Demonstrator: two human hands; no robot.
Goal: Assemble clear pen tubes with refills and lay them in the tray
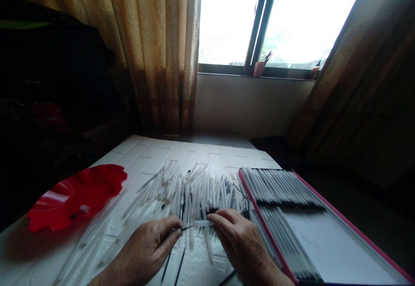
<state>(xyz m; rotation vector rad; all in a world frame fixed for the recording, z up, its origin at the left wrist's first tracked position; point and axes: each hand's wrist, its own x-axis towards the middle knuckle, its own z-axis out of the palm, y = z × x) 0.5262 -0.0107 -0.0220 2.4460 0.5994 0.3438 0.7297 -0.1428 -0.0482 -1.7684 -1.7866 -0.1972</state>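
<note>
White, translucent plastic forms the tube that is held over the counter in the narrow grip of the right hand; a thin dark rod is pinched in the left hand. The rod's tip is pointed at the tube's left end; whether they touch cannot be told. If pressed together out of line, the slim rod could be bent. With too light a pinch, either piece could be dropped and lost among the loose tubes just beyond. By a careless swing of the right hand, the red-rimmed tray beside it could be knocked and its rows of tubes disordered. Farther left, a red scalloped bowl is set well apart.
</note>
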